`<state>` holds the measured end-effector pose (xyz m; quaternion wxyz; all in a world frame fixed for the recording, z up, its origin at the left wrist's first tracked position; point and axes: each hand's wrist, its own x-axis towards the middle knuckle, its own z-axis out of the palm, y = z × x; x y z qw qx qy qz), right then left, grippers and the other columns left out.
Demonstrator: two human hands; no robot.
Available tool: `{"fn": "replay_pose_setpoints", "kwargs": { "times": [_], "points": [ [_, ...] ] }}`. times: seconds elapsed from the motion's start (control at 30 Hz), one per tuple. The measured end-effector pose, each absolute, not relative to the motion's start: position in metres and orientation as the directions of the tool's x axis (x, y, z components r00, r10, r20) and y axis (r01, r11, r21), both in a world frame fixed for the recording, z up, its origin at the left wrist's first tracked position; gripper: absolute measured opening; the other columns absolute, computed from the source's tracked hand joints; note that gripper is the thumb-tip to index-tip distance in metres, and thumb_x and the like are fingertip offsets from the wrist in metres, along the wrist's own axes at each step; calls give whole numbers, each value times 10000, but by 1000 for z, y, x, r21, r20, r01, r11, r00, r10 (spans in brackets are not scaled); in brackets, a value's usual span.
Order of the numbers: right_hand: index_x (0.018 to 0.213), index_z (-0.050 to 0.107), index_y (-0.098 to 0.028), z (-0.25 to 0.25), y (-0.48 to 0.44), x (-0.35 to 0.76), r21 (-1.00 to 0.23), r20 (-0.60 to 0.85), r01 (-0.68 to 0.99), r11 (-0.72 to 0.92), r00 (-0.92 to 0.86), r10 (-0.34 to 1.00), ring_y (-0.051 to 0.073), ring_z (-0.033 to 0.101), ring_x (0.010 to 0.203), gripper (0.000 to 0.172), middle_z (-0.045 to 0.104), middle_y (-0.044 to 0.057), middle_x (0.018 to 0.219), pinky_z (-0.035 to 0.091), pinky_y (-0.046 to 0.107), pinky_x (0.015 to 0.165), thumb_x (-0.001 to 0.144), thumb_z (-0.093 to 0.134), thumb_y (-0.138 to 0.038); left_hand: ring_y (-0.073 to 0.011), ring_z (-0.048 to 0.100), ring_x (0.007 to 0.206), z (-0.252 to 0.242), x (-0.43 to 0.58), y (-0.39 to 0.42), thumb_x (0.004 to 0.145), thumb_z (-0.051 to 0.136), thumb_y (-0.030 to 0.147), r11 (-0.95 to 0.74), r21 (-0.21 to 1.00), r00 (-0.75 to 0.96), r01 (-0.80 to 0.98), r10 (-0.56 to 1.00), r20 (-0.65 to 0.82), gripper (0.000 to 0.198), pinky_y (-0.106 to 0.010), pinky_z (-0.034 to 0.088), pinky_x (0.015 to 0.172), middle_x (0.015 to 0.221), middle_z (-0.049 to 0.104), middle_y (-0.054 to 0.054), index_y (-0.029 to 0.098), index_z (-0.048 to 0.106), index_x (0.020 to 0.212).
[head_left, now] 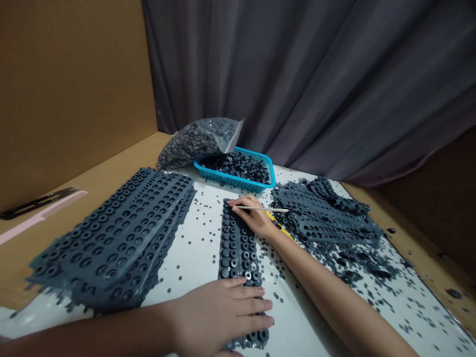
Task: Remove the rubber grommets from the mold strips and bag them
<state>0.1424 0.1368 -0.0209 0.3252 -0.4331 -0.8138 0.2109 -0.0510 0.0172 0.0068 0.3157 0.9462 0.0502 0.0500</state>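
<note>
A narrow dark grey rubber strip [238,248] with rows of ringed, washer-like parts lies lengthwise on the white surface before me. Across its near end my left hand [226,310] rests flat, fingers spread. My right hand [255,215] is at the strip's far end, fingers pinched round a thin pale stick [271,209]. The stick points out to the right; its tip at the strip is hidden by my fingers or too small to make out. Small dark discs are scattered on both sides of the strip.
Stacked rubber sheets [122,223] with round holes lie at left. A blue basket [238,181] of small dark parts stands behind, a filled plastic bag [201,141] leaning on it. Punched sheets [327,213] and loose scraps cover the right. A yellow strip [280,225] lies beneath my right wrist.
</note>
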Motion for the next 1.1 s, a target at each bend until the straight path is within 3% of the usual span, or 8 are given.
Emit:
{"fn": "replay_pose_setpoints", "kwargs": {
  "times": [0.43,0.57,0.67,0.77,0.9,1.1],
  "points": [
    [989,629,-245,-22,152,143,-342,412,759,554,-409,814,234,530,879,189,667,64,915,353,398,785,905,472,-306,-221,200,1373,5,-51,17,904,394,284,-809,585,988,46,124,95,535,-428,191,1122,1474,302,-76,150,274,1408],
    [969,629,-251,-20,142,145,-455,435,714,533,-344,832,241,537,913,175,679,54,977,387,410,805,900,478,-309,-211,202,1372,7,-51,17,912,360,237,-795,605,988,47,128,90,515,-419,179,1126,1473,302,-75,156,270,1412],
    [949,636,-250,-18,130,144,-582,391,606,542,-376,840,228,556,935,165,684,42,989,424,401,825,889,503,-328,-226,218,1367,7,-51,16,897,397,265,-786,617,987,47,133,94,539,-429,190,1122,1465,317,-83,162,274,1411],
    [944,639,-244,-18,123,143,-630,346,563,535,-413,842,220,568,951,153,690,36,991,427,407,854,877,528,-325,-231,217,1367,5,-50,16,890,417,288,-789,612,986,48,137,100,547,-435,189,1122,1465,319,-84,155,286,1404],
    [919,640,-249,-20,123,141,-630,341,554,545,-433,835,223,571,939,136,694,32,992,420,415,849,878,530,-318,-229,212,1369,4,-50,16,893,424,327,-799,599,986,43,130,103,557,-435,186,1124,1464,322,-83,143,290,1401],
    [973,640,-244,-21,131,142,-532,371,629,568,-430,823,226,546,892,180,660,59,933,401,401,819,894,497,-320,-226,213,1369,5,-51,16,904,402,331,-794,606,986,43,132,103,550,-439,190,1123,1467,314,-81,151,280,1409]
  ]
}}
